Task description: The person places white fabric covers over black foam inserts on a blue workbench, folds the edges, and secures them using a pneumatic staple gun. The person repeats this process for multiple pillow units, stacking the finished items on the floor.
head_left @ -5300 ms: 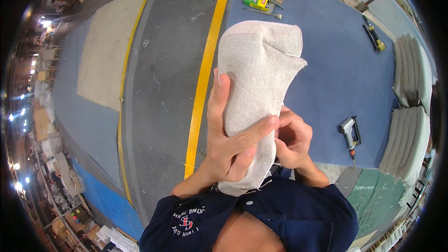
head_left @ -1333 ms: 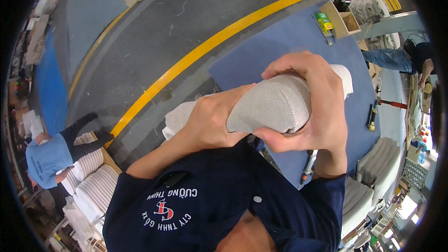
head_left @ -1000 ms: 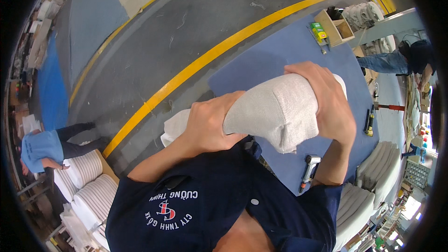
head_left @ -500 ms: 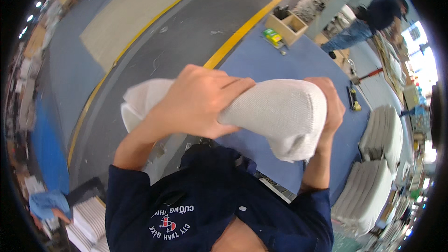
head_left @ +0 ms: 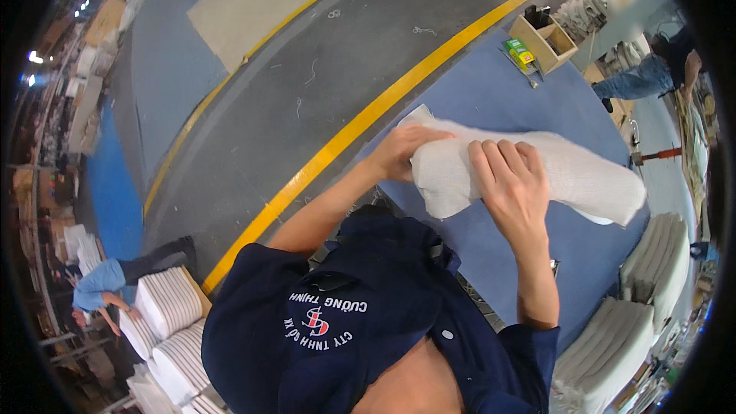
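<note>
A long, curved piece wrapped in off-white woven fabric is held up in front of my chest, above the blue tabletop. It looks padded; what lies inside the cloth is hidden. My left hand grips it near its left end, fingers partly out of sight behind the cloth. Over its top, left of the middle, curl the fingers of my right hand. The right end of the piece sticks out free beyond that hand. A small white flap shows above my left hand.
On the blue table a wooden box and a green-yellow packet sit at the far edge. White ribbed cushions are stacked at right. Striped cushions and a person in blue are at lower left; another person stands far right.
The fabric-covered piece has swung to the right and turned in my hands. My right hand has moved from its right end to over its top; my left hand now holds the left end.
</note>
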Demonstrator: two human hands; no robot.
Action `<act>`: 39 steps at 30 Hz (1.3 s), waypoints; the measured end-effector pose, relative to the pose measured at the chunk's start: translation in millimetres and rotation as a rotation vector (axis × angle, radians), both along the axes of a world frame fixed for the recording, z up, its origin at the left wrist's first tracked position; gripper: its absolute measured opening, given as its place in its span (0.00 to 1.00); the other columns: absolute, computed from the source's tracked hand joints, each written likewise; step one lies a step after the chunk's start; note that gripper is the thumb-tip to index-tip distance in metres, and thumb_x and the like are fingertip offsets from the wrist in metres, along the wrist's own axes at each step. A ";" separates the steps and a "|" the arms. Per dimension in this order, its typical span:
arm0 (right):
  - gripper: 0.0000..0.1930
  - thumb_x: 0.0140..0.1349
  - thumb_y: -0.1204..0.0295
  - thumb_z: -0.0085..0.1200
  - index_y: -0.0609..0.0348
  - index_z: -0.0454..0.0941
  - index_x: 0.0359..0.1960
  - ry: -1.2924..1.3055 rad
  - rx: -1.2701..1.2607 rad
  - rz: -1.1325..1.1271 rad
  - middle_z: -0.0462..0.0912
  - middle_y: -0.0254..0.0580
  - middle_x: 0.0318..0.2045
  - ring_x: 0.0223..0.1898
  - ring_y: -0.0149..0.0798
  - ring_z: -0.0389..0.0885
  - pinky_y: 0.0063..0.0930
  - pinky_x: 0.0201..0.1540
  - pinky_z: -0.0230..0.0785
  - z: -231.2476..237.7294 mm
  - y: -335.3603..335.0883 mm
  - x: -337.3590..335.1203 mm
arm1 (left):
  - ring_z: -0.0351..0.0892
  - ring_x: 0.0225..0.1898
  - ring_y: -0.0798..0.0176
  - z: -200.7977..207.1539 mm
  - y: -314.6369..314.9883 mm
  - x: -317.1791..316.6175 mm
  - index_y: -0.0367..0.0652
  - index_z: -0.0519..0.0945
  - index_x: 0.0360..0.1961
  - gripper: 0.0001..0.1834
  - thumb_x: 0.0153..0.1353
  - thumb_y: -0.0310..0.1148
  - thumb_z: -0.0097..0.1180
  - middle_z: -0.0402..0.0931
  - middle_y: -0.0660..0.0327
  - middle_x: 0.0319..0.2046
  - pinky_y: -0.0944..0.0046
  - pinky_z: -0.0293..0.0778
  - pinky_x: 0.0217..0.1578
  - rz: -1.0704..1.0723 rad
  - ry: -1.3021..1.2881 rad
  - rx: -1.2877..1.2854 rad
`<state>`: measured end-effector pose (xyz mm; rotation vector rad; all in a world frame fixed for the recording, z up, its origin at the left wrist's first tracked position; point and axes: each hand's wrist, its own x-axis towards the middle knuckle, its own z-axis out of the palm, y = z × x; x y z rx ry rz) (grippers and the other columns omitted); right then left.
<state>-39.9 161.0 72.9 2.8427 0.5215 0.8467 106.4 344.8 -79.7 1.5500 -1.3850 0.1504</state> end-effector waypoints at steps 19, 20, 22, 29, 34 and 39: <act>0.19 0.53 0.72 0.58 0.58 0.79 0.49 0.136 -0.035 -0.061 0.81 0.36 0.45 0.48 0.34 0.81 0.35 0.52 0.70 -17.8 29.8 -2.8 | 0.84 0.57 0.57 -22.4 15.3 -10.2 0.50 0.82 0.60 0.34 0.48 0.37 0.74 0.84 0.67 0.58 0.55 0.77 0.56 0.069 0.031 -0.009; 0.19 0.54 0.72 0.57 0.58 0.79 0.49 0.159 -0.022 -0.066 0.82 0.37 0.46 0.49 0.34 0.81 0.35 0.53 0.70 -15.2 31.3 -3.6 | 0.84 0.56 0.57 -23.8 16.4 -10.6 0.50 0.82 0.60 0.34 0.48 0.37 0.74 0.84 0.67 0.58 0.55 0.77 0.56 0.075 0.035 -0.004; 0.19 0.55 0.72 0.57 0.58 0.79 0.50 0.171 -0.006 -0.090 0.82 0.37 0.48 0.51 0.35 0.82 0.36 0.54 0.70 -12.8 29.8 -5.7 | 0.84 0.56 0.57 -23.5 9.4 -10.5 0.51 0.82 0.60 0.34 0.47 0.37 0.74 0.84 0.67 0.58 0.55 0.76 0.56 0.054 0.042 -0.011; 0.20 0.55 0.72 0.57 0.59 0.79 0.51 0.144 0.034 -0.042 0.84 0.36 0.47 0.48 0.36 0.83 0.35 0.55 0.70 -17.5 14.6 -1.0 | 0.83 0.55 0.56 -19.4 2.2 -10.2 0.52 0.83 0.59 0.34 0.46 0.35 0.75 0.84 0.66 0.57 0.55 0.75 0.56 0.035 0.088 -0.009; 0.20 0.54 0.72 0.57 0.59 0.78 0.51 0.154 -0.004 -0.018 0.84 0.36 0.46 0.48 0.36 0.83 0.34 0.54 0.70 -21.8 31.5 3.8 | 0.83 0.56 0.56 -28.2 18.3 -10.4 0.52 0.82 0.60 0.35 0.45 0.36 0.75 0.83 0.67 0.59 0.55 0.74 0.57 0.081 0.086 -0.011; 0.20 0.54 0.71 0.58 0.60 0.78 0.51 0.163 -0.041 -0.018 0.83 0.35 0.46 0.48 0.35 0.82 0.34 0.55 0.70 -22.2 46.2 8.0 | 0.83 0.56 0.55 -28.9 32.1 -10.3 0.52 0.82 0.60 0.35 0.45 0.36 0.75 0.83 0.67 0.59 0.54 0.74 0.58 0.091 0.120 0.006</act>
